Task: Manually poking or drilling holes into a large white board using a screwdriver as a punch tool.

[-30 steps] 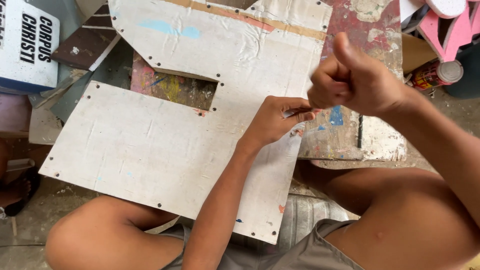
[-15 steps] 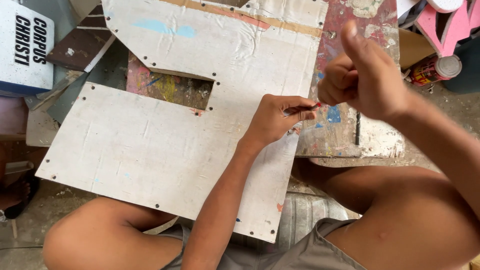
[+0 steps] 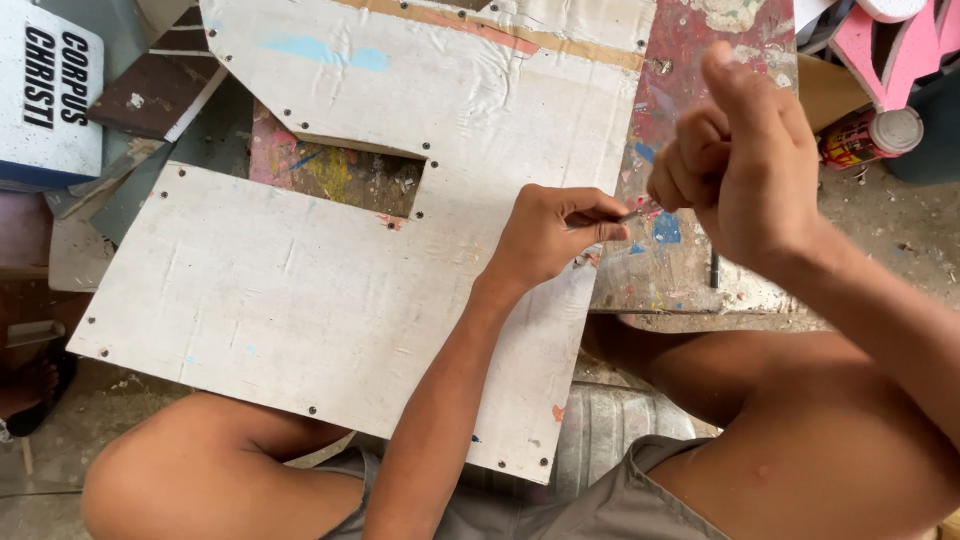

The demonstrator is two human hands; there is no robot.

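A large white cut-out board (image 3: 300, 290), studded with small nails along its edges, lies across my lap and a paint-stained bench (image 3: 700, 270). My left hand (image 3: 555, 235) rests at the board's right edge and pinches one end of a thin metal piece (image 3: 640, 211). My right hand (image 3: 745, 165) is raised just right of it in a fist with the thumb up. Its curled fingers close on the other end of that piece. What the piece is stays mostly hidden by the fingers.
A red and yellow spray can (image 3: 860, 135) lies at the right beside pink cut-out shapes (image 3: 900, 50). A white lettered box (image 3: 50, 90) and brown wood scraps (image 3: 160, 85) sit at the top left. My bare knees (image 3: 170, 470) are under the board.
My right hand has shifted a little to the right while staying closed. My left hand has kept its pinch at the board's edge.
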